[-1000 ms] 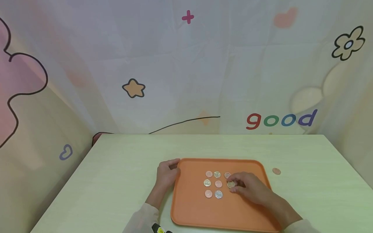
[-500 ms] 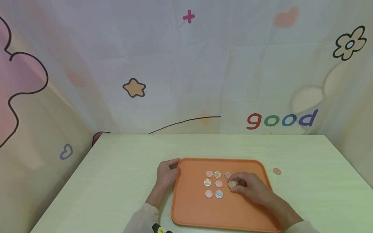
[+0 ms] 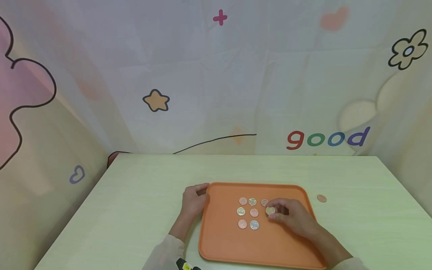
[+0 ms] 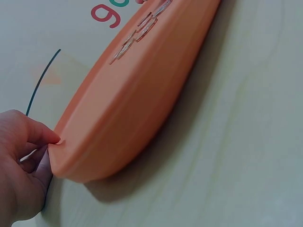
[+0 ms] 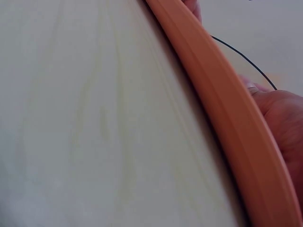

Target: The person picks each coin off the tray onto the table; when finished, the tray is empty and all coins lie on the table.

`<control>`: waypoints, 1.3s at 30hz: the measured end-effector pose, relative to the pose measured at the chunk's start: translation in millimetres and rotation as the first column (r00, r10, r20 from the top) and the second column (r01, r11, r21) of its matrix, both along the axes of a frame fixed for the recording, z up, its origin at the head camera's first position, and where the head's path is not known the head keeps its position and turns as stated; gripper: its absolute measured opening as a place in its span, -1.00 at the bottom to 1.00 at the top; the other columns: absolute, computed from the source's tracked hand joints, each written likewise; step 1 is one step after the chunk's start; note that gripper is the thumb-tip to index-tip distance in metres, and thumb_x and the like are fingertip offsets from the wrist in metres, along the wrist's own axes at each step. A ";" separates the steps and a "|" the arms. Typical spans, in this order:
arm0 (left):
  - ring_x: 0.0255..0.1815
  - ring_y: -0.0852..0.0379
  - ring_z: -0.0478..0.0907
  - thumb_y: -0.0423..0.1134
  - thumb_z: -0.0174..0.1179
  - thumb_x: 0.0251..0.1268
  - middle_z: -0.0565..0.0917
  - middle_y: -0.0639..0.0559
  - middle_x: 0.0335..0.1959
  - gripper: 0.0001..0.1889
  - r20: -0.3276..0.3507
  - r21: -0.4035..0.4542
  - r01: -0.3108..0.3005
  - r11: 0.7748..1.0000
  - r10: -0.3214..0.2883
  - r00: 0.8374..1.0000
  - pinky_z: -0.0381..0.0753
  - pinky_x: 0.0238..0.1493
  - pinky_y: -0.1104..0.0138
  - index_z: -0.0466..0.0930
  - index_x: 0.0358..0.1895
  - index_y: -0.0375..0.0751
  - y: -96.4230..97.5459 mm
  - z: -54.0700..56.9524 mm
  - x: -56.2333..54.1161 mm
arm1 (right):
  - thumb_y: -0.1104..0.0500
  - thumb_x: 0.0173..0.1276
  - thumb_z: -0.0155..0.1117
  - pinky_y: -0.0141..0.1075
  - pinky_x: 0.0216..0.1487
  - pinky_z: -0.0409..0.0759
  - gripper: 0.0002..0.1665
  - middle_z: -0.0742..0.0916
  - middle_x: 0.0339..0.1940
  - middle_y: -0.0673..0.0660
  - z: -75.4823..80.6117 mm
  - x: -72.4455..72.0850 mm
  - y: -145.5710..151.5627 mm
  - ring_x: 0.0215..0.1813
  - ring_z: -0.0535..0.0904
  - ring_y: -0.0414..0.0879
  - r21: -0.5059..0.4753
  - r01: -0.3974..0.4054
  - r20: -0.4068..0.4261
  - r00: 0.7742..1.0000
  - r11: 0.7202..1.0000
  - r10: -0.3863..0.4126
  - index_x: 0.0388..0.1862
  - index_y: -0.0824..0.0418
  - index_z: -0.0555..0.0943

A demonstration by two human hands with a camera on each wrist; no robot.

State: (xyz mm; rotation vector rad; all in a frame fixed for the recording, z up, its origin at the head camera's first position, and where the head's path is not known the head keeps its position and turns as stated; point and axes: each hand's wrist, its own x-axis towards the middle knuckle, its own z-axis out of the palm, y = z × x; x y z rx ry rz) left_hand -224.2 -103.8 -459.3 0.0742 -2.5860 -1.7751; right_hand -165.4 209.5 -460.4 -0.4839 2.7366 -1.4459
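Note:
On the pale table lies an orange tray (image 3: 222,243). My left hand (image 3: 194,202) grips its far left corner; the left wrist view shows a fingertip over the rim and other fingers against the outside. Between thumb and forefinger, my right hand (image 3: 293,217) pinches a gold-coloured coin (image 3: 270,210) over the tray. Left of it, copper and silvery or gold coins sit in rows, among them a copper coin (image 3: 254,212) and a silver coin (image 3: 254,225). Another coin (image 3: 264,202) lies just beyond the right fingertips. The right wrist view shows mostly the tray's outer wall.
One copper coin (image 3: 321,198) lies on the table (image 3: 152,176) to the right of the tray. A printed curtain (image 3: 202,82) hangs behind the table and along its sides.
My right hand has lifted the gold-coloured coin slightly and tilted it, shifting a little right and away. The left hand and the other coins stay in place; the head view drifts slightly.

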 end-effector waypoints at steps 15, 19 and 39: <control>0.10 -0.12 0.68 -0.50 0.10 0.11 0.74 -0.32 0.05 -0.50 -0.002 -0.002 0.014 1.000 -0.014 1.000 0.69 -0.07 0.28 0.66 0.19 -0.39 -1.3 0.2 -0.2 | 0.17 0.21 0.51 -0.45 -0.36 0.46 -0.65 0.65 -0.44 0.00 1.4 -0.7 -0.1 -0.40 0.45 -0.33 0.003 0.085 0.032 0.996 0.996 -0.085 -0.02 0.23 0.75; 0.10 -0.11 0.67 -0.50 0.11 0.12 0.74 -0.31 0.06 -0.51 -0.007 -0.010 0.009 1.000 -0.010 1.000 0.69 -0.07 0.28 0.66 0.18 -0.38 -0.6 1.3 0.6 | 0.17 0.22 0.51 -0.45 -0.33 0.49 -0.63 0.67 -0.40 0.03 2.1 -1.3 0.7 -0.38 0.48 -0.32 -0.024 0.097 0.060 0.994 0.995 -0.095 0.00 0.25 0.74; 0.11 -0.14 0.69 -0.50 0.09 0.10 0.75 -0.33 0.04 -0.51 -0.026 -0.010 0.011 1.000 -0.011 1.000 0.71 -0.02 0.22 0.67 0.16 -0.41 -1.0 -1.5 0.0 | 0.19 0.29 0.45 -0.49 -0.17 0.60 -0.58 0.79 -0.18 0.14 7.0 -2.9 8.4 -0.25 0.58 -0.35 -0.031 0.146 0.073 0.987 0.989 -0.144 0.11 0.31 0.71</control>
